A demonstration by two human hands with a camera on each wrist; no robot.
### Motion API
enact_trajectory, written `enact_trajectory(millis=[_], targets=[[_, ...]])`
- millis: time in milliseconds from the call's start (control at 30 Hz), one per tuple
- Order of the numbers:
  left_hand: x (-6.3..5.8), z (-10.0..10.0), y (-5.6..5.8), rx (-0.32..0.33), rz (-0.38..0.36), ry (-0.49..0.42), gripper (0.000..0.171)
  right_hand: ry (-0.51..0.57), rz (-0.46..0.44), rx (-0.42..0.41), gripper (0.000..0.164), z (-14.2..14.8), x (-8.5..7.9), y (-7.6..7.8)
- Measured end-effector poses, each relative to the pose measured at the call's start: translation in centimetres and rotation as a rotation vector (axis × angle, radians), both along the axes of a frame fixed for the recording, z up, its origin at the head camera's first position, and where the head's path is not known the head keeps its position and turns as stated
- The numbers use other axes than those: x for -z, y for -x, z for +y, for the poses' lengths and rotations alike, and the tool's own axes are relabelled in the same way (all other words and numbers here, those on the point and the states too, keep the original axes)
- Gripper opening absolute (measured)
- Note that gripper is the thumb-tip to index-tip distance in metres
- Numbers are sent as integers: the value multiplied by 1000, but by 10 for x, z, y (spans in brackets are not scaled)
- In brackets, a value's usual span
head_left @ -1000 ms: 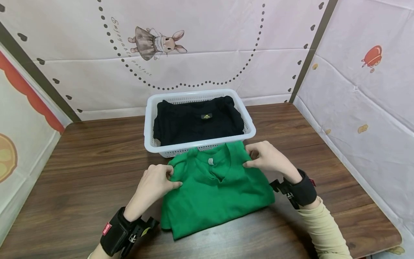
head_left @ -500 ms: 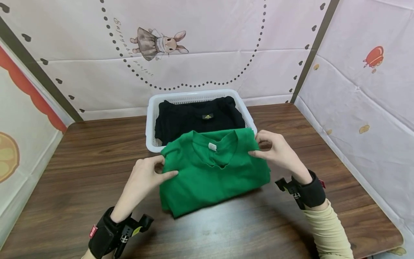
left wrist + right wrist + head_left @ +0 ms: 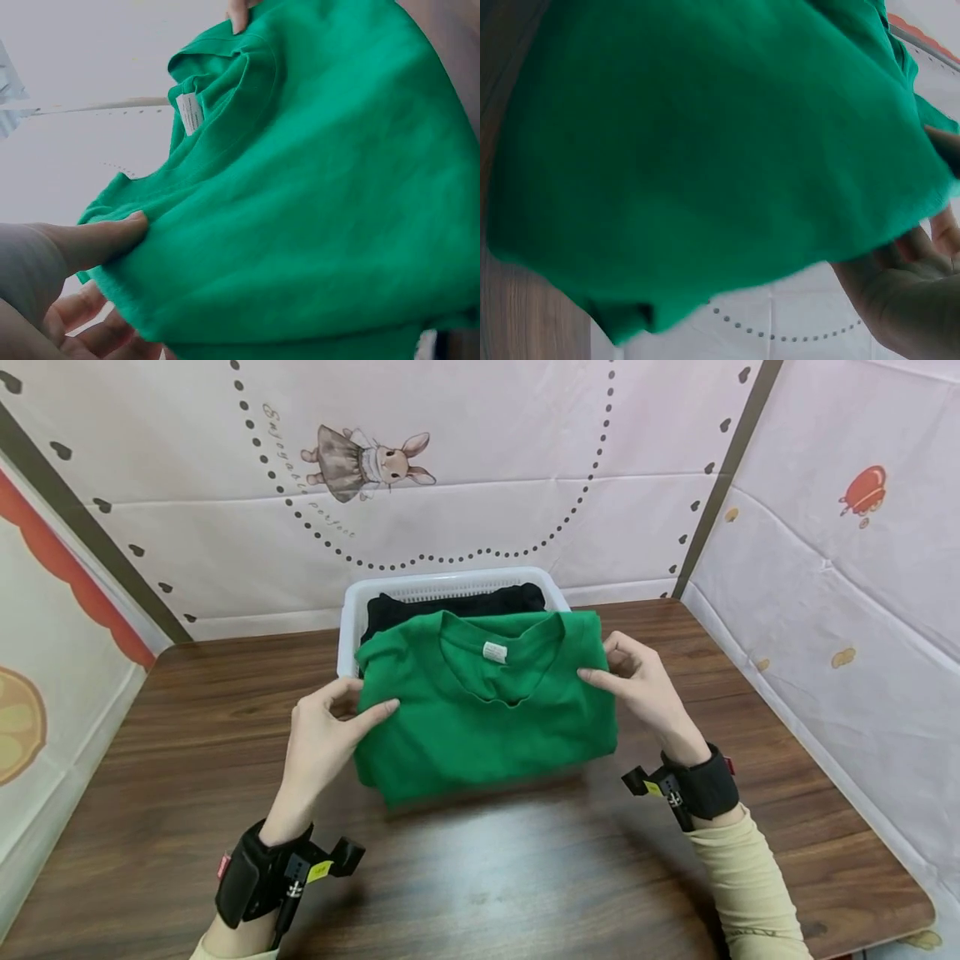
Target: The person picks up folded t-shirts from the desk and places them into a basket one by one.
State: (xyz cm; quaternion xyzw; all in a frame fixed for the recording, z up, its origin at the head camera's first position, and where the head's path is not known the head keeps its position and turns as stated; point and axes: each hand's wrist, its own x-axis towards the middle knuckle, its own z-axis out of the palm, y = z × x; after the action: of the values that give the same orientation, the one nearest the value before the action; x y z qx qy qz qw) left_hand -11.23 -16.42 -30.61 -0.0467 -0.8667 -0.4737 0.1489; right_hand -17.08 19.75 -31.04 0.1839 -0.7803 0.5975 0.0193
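Observation:
A folded green T-shirt (image 3: 480, 718) with a white neck label hangs between my two hands, its collar toward the back. My left hand (image 3: 324, 735) pinches its left edge, thumb on top and fingers underneath, as the left wrist view (image 3: 90, 247) confirms. At the opposite edge my right hand (image 3: 641, 681) pinches the cloth the same way; its palm (image 3: 907, 292) shows under the shirt in the right wrist view. Behind and partly hidden by the shirt stands a white plastic basket (image 3: 348, 627) holding a folded black garment (image 3: 457, 604).
The brown wooden table (image 3: 187, 760) spreads out around the basket. White printed cloth (image 3: 480, 460) covers the wall behind it, and similar cloth (image 3: 840, 568) hangs along the right side.
Both hands have lifted the green T-shirt from the table and carried it back, so it now overlaps the basket and hides most of the black garment in the head view.

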Motion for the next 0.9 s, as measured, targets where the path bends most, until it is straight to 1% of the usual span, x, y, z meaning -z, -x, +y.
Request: enact_trajectory(millis=[100, 233, 300, 400, 500, 633, 800, 900], targets=[[-5, 0, 4, -4, 8, -87, 27, 96, -21, 20, 13, -1, -4, 2], [-12, 2, 9, -18, 0, -186, 27, 244, -37, 14, 15, -3, -11, 4], [-15, 3, 12, -32, 1, -230, 26, 311, -23, 2, 16, -6, -15, 6], [-18, 4, 16, -54, 8, -270, 24, 368, 19, 7, 18, -10, -21, 9], [-22, 4, 21, -67, 14, -298, 22, 407, 57, 17, 20, -13, -25, 12], [-26, 4, 27, -80, 28, -327, 19, 442, 73, 29, 21, -18, -28, 15], [-31, 4, 38, -80, 92, -368, 15, 462, 81, 43, 19, -24, -32, 21], [-35, 4, 46, -70, 126, -421, 14, 467, 99, 50, 18, -26, -35, 29]])
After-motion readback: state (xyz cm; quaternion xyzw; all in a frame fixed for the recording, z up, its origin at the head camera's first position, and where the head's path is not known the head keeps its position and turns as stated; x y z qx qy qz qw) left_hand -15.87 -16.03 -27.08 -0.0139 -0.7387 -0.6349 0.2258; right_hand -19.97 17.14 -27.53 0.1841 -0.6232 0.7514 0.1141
